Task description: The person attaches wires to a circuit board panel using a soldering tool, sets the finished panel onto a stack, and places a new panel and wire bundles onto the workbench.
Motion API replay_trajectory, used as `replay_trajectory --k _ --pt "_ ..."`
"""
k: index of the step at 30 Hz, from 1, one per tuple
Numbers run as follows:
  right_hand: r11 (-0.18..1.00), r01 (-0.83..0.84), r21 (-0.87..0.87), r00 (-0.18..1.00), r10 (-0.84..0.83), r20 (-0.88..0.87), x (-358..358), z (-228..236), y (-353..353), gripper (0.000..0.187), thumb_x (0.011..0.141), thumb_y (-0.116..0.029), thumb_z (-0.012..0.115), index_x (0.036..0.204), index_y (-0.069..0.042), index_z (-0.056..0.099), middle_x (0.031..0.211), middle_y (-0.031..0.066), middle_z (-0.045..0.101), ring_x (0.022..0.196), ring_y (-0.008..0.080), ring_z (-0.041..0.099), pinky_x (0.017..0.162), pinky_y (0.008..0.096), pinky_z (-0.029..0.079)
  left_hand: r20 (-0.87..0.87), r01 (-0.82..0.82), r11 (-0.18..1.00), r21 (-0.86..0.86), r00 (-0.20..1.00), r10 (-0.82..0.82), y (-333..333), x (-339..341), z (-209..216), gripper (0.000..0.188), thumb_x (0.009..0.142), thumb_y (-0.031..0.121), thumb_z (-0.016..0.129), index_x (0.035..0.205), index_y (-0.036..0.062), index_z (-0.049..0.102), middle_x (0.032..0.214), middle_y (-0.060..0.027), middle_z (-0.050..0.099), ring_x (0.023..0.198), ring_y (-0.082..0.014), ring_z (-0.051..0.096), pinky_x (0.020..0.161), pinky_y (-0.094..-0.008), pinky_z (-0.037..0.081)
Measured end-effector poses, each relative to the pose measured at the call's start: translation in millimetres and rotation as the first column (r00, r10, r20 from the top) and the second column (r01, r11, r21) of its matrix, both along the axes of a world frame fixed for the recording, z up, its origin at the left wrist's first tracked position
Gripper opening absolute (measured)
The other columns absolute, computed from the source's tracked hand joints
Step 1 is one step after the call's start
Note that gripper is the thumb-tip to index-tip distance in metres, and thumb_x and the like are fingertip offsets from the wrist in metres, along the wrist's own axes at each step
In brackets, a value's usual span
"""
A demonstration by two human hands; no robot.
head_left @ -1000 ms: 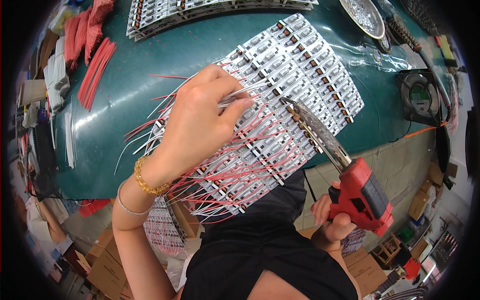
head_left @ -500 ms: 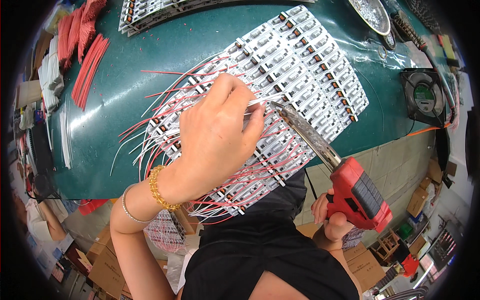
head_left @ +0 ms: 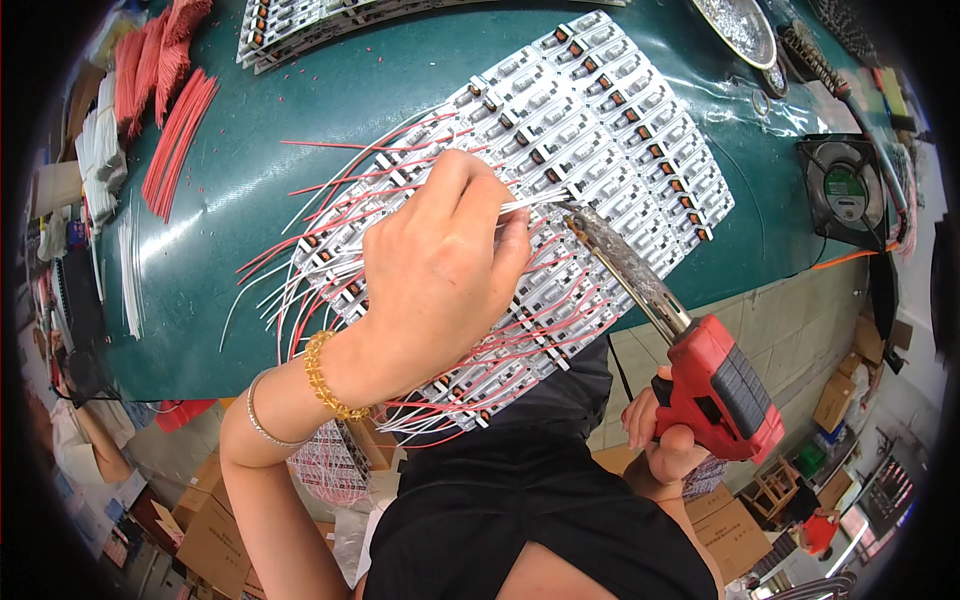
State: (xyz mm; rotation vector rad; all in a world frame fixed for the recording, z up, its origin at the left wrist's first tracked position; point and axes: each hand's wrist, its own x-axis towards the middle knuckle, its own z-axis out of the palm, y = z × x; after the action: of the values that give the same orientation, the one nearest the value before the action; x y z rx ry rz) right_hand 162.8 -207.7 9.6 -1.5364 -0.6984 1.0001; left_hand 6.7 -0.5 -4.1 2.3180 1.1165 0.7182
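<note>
Over a panel of many small circuit boards [head_left: 610, 160], my left hand [head_left: 435, 265] is closed in a pinch on white wires [head_left: 535, 200]. Their ends reach out past the fingertips to the right, over the boards. My right hand [head_left: 660, 440] grips a red and black soldering gun [head_left: 722, 390] at the panel's lower right. The gun's dark metal tip points up and left, close to the wire ends; whether they touch cannot be told. Rows of red and white wires [head_left: 500, 335] hang from the panel's left and lower parts, some hidden under my left hand.
On the green tabletop [head_left: 250, 320], bundles of red wires [head_left: 180, 145] and white wires [head_left: 130, 270] lie at the left. More panels [head_left: 330, 25] are stacked at the back. A metal dish [head_left: 740, 30], a coiled soldering-iron stand [head_left: 812, 60] and a small black fan [head_left: 845, 192] stand at the right.
The soldering gun's tip has shifted slightly right, away from my left fingertips. My left hand has moved a little to the right with the white wires still pinched.
</note>
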Motion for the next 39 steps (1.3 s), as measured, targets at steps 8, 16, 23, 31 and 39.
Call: replay_trajectory --k 8,16,23,31,39 --pt "0.992 -0.013 -0.129 0.996 0.001 -0.091 1.6 7.6 -0.1 0.075 0.068 -0.065 0.064 0.1 0.001 0.048 0.055 -0.0008 0.047 0.048 0.0126 0.046 0.047 0.0258 0.038 0.02 0.003 0.999 -0.043 1.0 -0.002 4.9 -3.3 5.2 0.011 0.08 0.008 0.065 0.076 0.001 0.057 0.081 -0.009 0.055 0.058 -0.024 0.055 0.049 -0.0329 0.042" --pt "1.0 -0.005 0.008 1.0 0.005 -0.003 3.2 10.8 -1.7 0.085 0.078 -0.063 0.055 0.121 0.008 0.039 0.045 -0.0019 0.041 0.036 0.0115 0.042 0.041 0.0246 0.037 0.003 -0.003 0.987 -0.16 1.0 0.003 -2.8 -10.4 45.7 0.011 0.081 0.003 0.06 0.089 0.0029 0.052 0.059 -0.0087 0.051 0.048 -0.0248 0.052 0.042 -0.037 0.039" --pt "0.999 -0.019 0.034 0.999 0.021 -0.039 4.8 11.5 -5.8 0.085 0.079 -0.064 0.054 0.123 0.008 0.039 0.046 -0.0022 0.041 0.037 0.0112 0.042 0.042 0.0242 0.037 0.112 0.105 0.993 -0.045 0.989 -0.1 -6.2 1.4 9.5 0.011 0.077 0.004 0.063 0.08 0.0026 0.052 0.075 -0.009 0.05 0.055 -0.0246 0.055 0.045 -0.0336 0.042" --pt "0.999 -0.026 -0.032 0.999 0.027 0.024 6.8 -3.7 -25.3 0.083 0.074 -0.065 0.06 0.118 0.003 0.044 0.045 -0.0018 0.042 0.037 0.0117 0.043 0.042 0.0255 0.036 0.036 0.046 0.999 -0.011 0.998 -0.046 -17.7 4.7 -1.1 0.013 0.073 0.003 0.064 0.075 0.0025 0.052 0.077 -0.0082 0.05 0.058 -0.0225 0.054 0.046 -0.033 0.041" --pt "0.95 -0.116 -0.291 0.674 0.291 0.68 14.5 -18.5 -65.5 0.043 0.095 -0.036 0.04 0.098 0.001 0.062 0.094 0.0148 0.061 0.084 0.0341 0.059 0.073 0.0441 0.048 0.041 0.038 0.999 0.029 0.998 -0.039 -16.6 3.7 -2.7 0.015 0.071 0.003 0.065 0.077 0.0024 0.051 0.077 -0.0085 0.05 0.058 -0.0227 0.054 0.047 -0.0328 0.042"
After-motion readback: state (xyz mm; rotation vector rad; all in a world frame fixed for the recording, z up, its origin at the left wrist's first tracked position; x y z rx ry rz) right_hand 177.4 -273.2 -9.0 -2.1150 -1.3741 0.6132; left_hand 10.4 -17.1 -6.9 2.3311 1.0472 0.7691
